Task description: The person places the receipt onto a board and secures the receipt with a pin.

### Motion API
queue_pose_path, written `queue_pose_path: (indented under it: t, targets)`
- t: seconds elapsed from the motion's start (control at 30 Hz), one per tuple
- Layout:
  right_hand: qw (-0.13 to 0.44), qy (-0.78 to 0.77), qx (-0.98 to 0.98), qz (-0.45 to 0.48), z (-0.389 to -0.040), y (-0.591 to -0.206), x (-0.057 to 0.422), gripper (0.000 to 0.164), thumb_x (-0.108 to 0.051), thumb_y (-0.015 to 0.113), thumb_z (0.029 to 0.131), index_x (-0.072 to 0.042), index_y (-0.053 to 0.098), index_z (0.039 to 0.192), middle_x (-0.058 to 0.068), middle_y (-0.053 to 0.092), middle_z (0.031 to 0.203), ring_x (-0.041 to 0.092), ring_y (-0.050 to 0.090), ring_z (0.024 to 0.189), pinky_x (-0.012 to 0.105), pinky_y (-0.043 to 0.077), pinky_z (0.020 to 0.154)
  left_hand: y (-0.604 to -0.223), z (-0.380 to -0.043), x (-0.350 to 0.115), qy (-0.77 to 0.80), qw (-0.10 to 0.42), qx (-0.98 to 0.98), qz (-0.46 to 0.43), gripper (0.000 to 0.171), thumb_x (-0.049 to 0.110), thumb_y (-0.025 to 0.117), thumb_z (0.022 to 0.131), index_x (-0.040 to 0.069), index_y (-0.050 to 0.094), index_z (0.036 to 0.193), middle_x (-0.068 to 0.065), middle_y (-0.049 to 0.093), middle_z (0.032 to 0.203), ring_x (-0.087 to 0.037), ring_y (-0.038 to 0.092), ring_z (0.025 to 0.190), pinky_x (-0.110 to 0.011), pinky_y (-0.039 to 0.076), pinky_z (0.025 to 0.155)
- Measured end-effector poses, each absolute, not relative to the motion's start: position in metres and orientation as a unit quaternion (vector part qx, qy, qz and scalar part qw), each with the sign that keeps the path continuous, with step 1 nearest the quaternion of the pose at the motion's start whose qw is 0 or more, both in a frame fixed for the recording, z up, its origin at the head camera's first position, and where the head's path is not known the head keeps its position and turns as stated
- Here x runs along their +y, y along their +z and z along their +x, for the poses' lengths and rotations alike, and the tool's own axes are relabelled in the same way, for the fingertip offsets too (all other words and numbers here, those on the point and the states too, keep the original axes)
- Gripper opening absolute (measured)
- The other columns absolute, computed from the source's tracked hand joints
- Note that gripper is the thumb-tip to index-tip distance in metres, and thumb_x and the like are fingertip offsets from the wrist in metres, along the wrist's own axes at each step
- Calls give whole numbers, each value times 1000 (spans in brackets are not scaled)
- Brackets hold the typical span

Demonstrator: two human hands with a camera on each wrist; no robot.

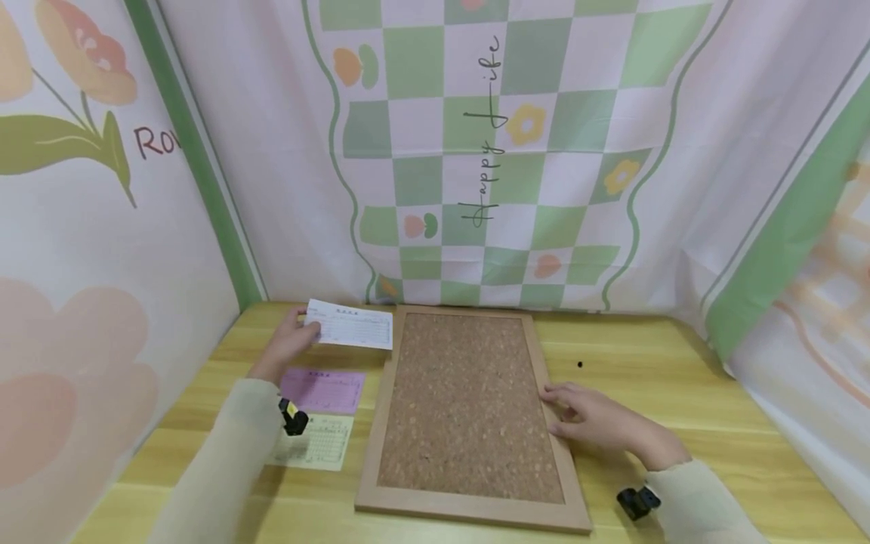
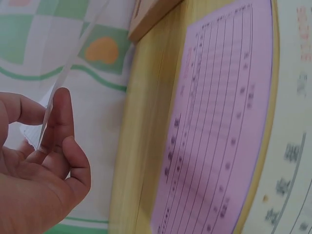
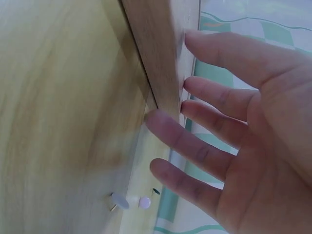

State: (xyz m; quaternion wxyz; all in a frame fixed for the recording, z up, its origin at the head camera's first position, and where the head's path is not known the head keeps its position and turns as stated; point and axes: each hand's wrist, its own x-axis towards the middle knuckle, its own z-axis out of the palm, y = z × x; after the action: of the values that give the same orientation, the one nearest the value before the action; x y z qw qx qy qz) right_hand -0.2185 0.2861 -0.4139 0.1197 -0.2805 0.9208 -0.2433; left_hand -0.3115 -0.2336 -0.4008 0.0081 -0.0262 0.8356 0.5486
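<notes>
In the head view my left hand (image 1: pixel 292 341) pinches a white printed form (image 1: pixel 350 325) by its left end, between thumb and fingers. The left wrist view shows that form (image 2: pixel 68 63) nearly edge-on, raised off the table. A wood-framed cork board (image 1: pixel 469 408) lies flat in the middle, its surface bare. My right hand (image 1: pixel 598 419) has its fingertips at the board's right edge. Seen from the right wrist, thumb and fingers are loosely spread, and some fingertips touch the wooden frame (image 3: pixel 161 48).
Left of the board lie a pink form (image 1: pixel 333 389) and a pale yellow form (image 1: pixel 326 446). Beyond the right hand are a grey-white thumbtack (image 3: pixel 120 201), a pink one (image 3: pixel 145 202) and a black one (image 3: pixel 156 191). A patterned curtain (image 1: pixel 469 151) hangs behind the table.
</notes>
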Motion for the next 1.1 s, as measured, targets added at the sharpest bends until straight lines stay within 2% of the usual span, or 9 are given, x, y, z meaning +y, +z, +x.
queue_pose_path:
  t: [0.17,0.33,0.57,0.7,0.9,1.1]
  targets:
    - [96,-244,919,-293,-220,-412,285,57,-31,68,97,9,54,136,31,50,138,32,63,104,51,50,91,-400,-312,-222,563,14,826,-20,63,11,52,92,-4,29,149,-27,49,137,-38,53,116,-49,44,96]
    - [73,-240,922,-295,-222,-410,286,47,-27,67,98,5,58,132,22,59,130,35,63,105,52,50,91,-399,-313,-211,580,21,814,-24,65,9,51,91,-3,29,150,-27,50,136,-33,55,111,-50,44,98]
    - [55,-243,925,-286,-225,-406,284,39,-22,65,99,2,61,130,18,63,126,38,62,109,54,50,91,-403,-315,-200,592,27,805,-19,66,7,52,88,-4,30,148,-27,52,134,-30,56,105,-48,45,96]
    - [51,-256,922,-287,-230,-403,279,35,-19,61,101,1,61,130,16,64,126,37,61,110,55,49,91,-407,-317,-193,591,23,807,-14,65,8,53,87,-4,32,147,-26,56,131,-25,57,98,-43,47,89]
    - [60,-261,923,-277,-236,-400,267,32,-20,56,104,-3,62,131,12,64,127,28,62,109,51,51,89,-412,-314,-179,600,29,799,1,63,4,51,85,-5,33,144,-25,60,124,-17,56,84,-31,44,73]
    - [48,-255,924,-283,-240,-397,257,31,-19,56,104,0,64,128,9,68,116,21,63,101,44,53,84,-414,-311,-163,617,31,786,27,63,1,49,83,-8,31,143,-26,63,119,-13,52,74,-26,39,63]
